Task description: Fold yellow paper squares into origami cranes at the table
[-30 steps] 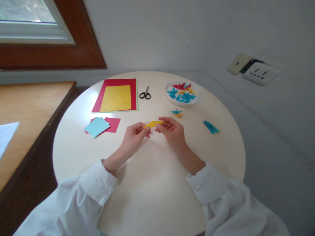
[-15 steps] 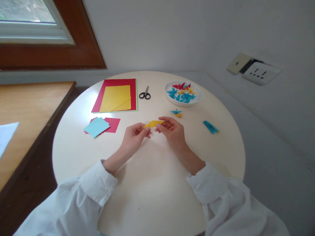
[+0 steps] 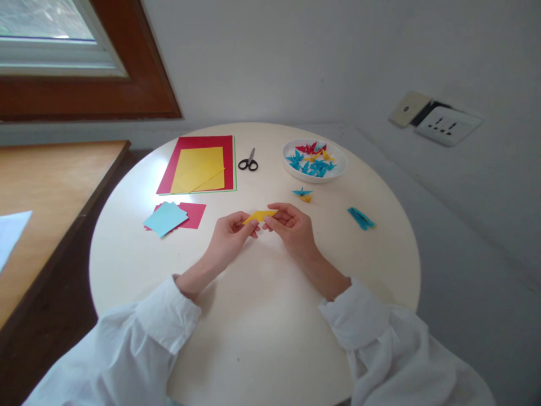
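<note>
A folded piece of yellow paper (image 3: 259, 215), long and pointed at the ends, is held between my two hands above the middle of the round table. My left hand (image 3: 231, 232) pinches its left end with thumb and fingers. On the other side my right hand (image 3: 292, 225) is closed on the paper, its thumb pressed against the lower edge and its fingers behind. Just beyond my right hand lie a blue paper crane (image 3: 302, 192) and a small yellow folded piece (image 3: 305, 199).
A white dish (image 3: 315, 179) holds several paper cranes. Black-handled scissors (image 3: 248, 162) lie beside red and yellow sheets (image 3: 198, 168). Pale blue squares (image 3: 165, 219) overlap pink paper (image 3: 195, 215) at left. Folded blue strips (image 3: 360, 218) lie right. A wall stands behind the table (image 3: 262, 338).
My right hand has shifted slightly left and inward along the yellow paper, its thumb now nearer the middle. My left hand keeps its pinch almost unmoved.
</note>
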`<state>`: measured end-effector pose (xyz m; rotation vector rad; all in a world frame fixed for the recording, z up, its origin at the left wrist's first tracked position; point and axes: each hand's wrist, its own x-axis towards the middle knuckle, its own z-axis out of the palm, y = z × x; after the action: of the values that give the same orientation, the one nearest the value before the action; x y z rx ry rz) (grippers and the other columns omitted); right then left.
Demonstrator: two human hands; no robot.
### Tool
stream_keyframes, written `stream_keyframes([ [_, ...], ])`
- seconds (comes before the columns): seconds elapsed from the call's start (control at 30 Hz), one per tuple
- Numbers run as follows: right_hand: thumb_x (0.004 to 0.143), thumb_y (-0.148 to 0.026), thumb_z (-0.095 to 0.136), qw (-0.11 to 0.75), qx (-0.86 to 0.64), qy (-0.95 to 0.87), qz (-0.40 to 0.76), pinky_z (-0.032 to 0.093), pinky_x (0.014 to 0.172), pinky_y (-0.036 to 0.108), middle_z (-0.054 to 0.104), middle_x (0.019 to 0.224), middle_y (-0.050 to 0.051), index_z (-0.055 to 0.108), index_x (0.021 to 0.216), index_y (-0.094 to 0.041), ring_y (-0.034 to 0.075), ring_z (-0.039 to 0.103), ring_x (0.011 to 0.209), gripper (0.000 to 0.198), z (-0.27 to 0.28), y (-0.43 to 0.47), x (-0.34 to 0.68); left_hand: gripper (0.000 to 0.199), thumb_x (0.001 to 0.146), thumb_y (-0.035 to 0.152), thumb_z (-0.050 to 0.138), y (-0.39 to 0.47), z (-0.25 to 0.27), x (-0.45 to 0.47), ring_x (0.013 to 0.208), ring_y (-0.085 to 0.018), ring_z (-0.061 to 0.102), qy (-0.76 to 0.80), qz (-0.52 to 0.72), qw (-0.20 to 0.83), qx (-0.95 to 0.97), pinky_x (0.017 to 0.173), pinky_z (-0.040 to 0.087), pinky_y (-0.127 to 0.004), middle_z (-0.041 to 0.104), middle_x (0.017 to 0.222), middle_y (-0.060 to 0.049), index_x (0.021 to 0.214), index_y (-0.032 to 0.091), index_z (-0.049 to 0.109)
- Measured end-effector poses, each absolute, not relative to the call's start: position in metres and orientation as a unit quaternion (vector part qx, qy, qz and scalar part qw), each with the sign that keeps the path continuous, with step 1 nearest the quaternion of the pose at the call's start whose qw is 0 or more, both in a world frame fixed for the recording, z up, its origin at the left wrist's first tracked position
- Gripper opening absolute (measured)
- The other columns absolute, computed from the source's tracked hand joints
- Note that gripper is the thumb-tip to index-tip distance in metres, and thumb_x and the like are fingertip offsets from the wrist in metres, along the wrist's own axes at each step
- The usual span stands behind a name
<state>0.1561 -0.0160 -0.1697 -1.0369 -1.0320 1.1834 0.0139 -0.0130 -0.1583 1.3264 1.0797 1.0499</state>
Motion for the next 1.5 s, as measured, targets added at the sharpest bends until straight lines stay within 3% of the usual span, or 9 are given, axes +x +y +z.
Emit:
stream_keyframes([
  [0.3, 0.057, -0.031, 0.075, 0.585, -0.446, -0.444, 0.511, 0.051, 0.058, 0.027, 0.064, 0.060, -0.004, 0.061, 0.084, -0.019, 0.012, 0.062, 0.056, 0.032, -0.1686, -0.0162, 0.1561, 0.020, 0.071, 0.032, 0.064, -0.0150, -0.1541, 0.0141, 0.059, -0.012, 0.055, 0.461, 0.437, 0.522, 0.570, 0.056, 0.041, -0.024, 0.060, 0.062, -0.001, 0.064, 0.014, 0.060],
  [0.5, 0.057, -0.031, 0.075, 0.580, -0.440, -0.450, 0.517, 0.051, 0.056, 0.026, 0.063, 0.057, -0.005, 0.060, 0.084, -0.018, 0.011, 0.062, 0.054, 0.033, -0.1702, -0.0164, 0.1558, 0.019, 0.071, 0.030, 0.061, -0.0131, -0.1558, 0.0138, 0.061, -0.013, 0.055, 0.472, 0.419, 0.564, 0.533, 0.064, 0.046, -0.028, 0.058, 0.062, -0.001, 0.062, 0.014, 0.059],
  [0.73, 0.058, -0.032, 0.075, 0.571, -0.426, -0.469, 0.522, 0.051, 0.057, 0.026, 0.063, 0.057, -0.005, 0.061, 0.084, -0.018, 0.011, 0.063, 0.054, 0.033, -0.1721, -0.0162, 0.1554, 0.026, 0.076, 0.041, 0.058, -0.0116, -0.1550, 0.0115, 0.065, -0.013, 0.054, 0.475, 0.407, 0.466, 0.626, 0.060, 0.041, -0.026, 0.060, 0.070, -0.002, 0.074, 0.015, 0.059],
  [1.17, 0.060, -0.030, 0.075, 0.560, -0.406, -0.489, 0.531, 0.053, 0.060, 0.026, 0.067, 0.065, -0.003, 0.060, 0.088, -0.019, 0.012, 0.065, 0.059, 0.033, -0.1766, -0.0156, 0.1573, 0.023, 0.076, 0.035, 0.056, -0.0113, -0.1618, 0.0103, 0.056, -0.011, 0.046, 0.486, 0.396, 0.433, 0.648, 0.053, 0.034, -0.024, 0.055, 0.062, 0.000, 0.066, 0.015, 0.053],
  [1.3, 0.061, -0.031, 0.074, 0.566, -0.414, -0.494, 0.514, 0.053, 0.061, 0.027, 0.066, 0.066, -0.002, 0.062, 0.080, -0.018, 0.011, 0.064, 0.058, 0.026, -0.1761, -0.0146, 0.1580, 0.022, 0.076, 0.034, 0.057, -0.0118, -0.1600, 0.0105, 0.054, -0.009, 0.042, 0.487, 0.390, 0.443, 0.643, 0.051, 0.032, -0.023, 0.052, 0.059, 0.002, 0.064, 0.015, 0.053],
  [1.5, 0.063, -0.033, 0.073, 0.561, -0.420, -0.495, 0.514, 0.053, 0.060, 0.027, 0.066, 0.064, -0.002, 0.061, 0.078, -0.018, 0.012, 0.064, 0.056, 0.024, -0.1767, -0.0145, 0.1577, 0.020, 0.074, 0.034, 0.060, -0.0110, -0.1584, 0.0124, 0.063, -0.013, 0.053, 0.489, 0.413, 0.500, 0.582, 0.058, 0.039, -0.025, 0.061, 0.069, -0.003, 0.071, 0.014, 0.062],
])
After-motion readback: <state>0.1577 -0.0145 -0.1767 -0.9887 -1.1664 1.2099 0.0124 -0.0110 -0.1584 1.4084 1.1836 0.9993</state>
